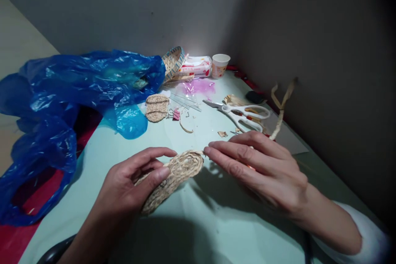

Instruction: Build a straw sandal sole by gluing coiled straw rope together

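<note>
An oval woven straw piece (187, 165), coiled from braided straw, is held at a tilt above the table by my left hand (133, 185). My left thumb presses its near face while the fingers go behind it. At the far right end of the piece, a thin straw strand (201, 152) runs to the fingertips of my right hand (260, 169), which are closed together on it. Part of that grip is hidden behind the fingers. Past my right knuckles, a pale twisted straw length (280, 119) sticks up with a forked end.
White-handled scissors (241, 113) lie beyond my right hand. A small woven piece (157, 108), a pink clip (176, 114) and straw scraps are mid-table. Farther back are a paper cup (220, 66), a tissue pack (198, 68) and a basket (173, 62). Blue plastic bags (93, 74) cover the left.
</note>
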Motion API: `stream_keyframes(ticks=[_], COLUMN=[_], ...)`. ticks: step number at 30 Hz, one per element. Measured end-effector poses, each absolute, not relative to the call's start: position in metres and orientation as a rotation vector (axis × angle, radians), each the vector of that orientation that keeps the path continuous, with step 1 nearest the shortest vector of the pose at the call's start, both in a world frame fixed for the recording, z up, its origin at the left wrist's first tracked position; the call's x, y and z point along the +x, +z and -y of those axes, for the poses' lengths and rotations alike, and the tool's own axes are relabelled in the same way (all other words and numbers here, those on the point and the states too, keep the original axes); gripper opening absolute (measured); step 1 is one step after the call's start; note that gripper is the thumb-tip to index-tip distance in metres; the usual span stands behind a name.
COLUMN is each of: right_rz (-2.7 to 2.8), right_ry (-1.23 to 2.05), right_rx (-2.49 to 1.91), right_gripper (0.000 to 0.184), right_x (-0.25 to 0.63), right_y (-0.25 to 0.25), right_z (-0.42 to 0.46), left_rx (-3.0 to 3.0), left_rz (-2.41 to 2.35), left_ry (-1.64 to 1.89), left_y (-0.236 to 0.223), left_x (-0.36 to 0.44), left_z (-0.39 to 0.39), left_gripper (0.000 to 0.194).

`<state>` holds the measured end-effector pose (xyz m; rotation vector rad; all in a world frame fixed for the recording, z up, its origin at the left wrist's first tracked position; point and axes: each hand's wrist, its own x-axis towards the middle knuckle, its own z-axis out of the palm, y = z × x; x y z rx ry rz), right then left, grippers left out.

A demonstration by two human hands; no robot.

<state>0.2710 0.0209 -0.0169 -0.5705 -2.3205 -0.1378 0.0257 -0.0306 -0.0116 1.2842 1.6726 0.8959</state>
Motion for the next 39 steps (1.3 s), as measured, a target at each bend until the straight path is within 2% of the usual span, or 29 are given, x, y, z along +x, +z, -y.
stream_keyframes(ticks=[7,17,39], right_rz=[2.275,2.225,2.145], right_ry=[-0.116,-0.059,-0.107], right_rx=[-0.573,-0.551,-0.571], right_gripper=[0.027,0.026,0.031], right_x=[0.268,0.268,0.254], right_y=[-0.024,-0.027,-0.036], right_z=[-0.025,-0.029,-0.020], left_rx=[1.331,1.237,1.049], left_rz=[-1.762,-1.704,-1.721], left_ry=[0.897,0.990,1.225], left_y=[-0.014,-0.019,-0.033], left_x=[0.024,0.030,0.049], left_z=[0.030,0.033,0.038], left_gripper=[0.035,0.027,0.039])
